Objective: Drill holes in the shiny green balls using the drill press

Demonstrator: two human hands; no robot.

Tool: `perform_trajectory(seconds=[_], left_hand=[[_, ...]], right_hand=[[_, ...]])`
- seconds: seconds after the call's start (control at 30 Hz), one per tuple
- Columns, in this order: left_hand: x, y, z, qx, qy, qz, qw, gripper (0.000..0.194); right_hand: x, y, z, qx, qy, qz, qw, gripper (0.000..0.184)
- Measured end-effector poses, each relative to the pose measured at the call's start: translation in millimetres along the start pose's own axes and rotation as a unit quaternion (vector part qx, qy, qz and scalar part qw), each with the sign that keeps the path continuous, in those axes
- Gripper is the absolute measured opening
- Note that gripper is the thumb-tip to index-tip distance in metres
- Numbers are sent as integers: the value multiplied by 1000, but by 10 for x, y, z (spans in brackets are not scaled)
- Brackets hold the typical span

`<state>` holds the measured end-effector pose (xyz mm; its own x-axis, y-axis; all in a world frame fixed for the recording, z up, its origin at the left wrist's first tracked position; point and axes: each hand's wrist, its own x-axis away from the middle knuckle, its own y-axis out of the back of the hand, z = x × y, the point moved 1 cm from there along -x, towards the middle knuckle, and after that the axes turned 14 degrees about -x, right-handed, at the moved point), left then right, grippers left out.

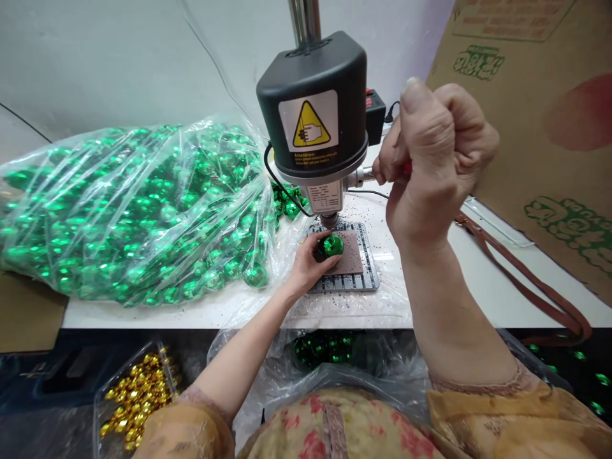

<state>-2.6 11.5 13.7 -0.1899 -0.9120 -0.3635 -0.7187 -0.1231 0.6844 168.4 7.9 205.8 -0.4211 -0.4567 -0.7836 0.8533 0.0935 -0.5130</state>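
Green faceted bauble (331, 245) sits at frame centre on the drill press base plate (354, 268), directly under the chuck (329, 220). Left hand (308, 262) pinches it from the left; fingertips partly hidden behind it. Right hand (433, 166), centre right, is fisted tight on the feed lever (366, 173); the handle is mostly covered. Bit tip not discernible. Bag of green baubles (129, 210) lies on the left.

Bare forearms, tan lace-edged sleeves (516, 398), floral pink-and-cream top (335, 427).
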Motion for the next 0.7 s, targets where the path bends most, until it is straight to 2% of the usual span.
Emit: perform_trajectory(seconds=[0.1,0.4,0.5,0.7], left_hand=[[30,-28,-44,-28,-27,-7,999,50],[69,-70,-33,-12,-6,0,1000,54],[72,-75,-41,-8,-9,-4,1000,53],[70,-73,-51,-1,-6,0,1000,52]], right_hand=[[-3,1,7,16,-8,-2,1000,52],[155,68,41,84,26,1,996,54],[237,96,26,73,30,-4,997,56],[314,146,-86,22,86,-7,996,58]])
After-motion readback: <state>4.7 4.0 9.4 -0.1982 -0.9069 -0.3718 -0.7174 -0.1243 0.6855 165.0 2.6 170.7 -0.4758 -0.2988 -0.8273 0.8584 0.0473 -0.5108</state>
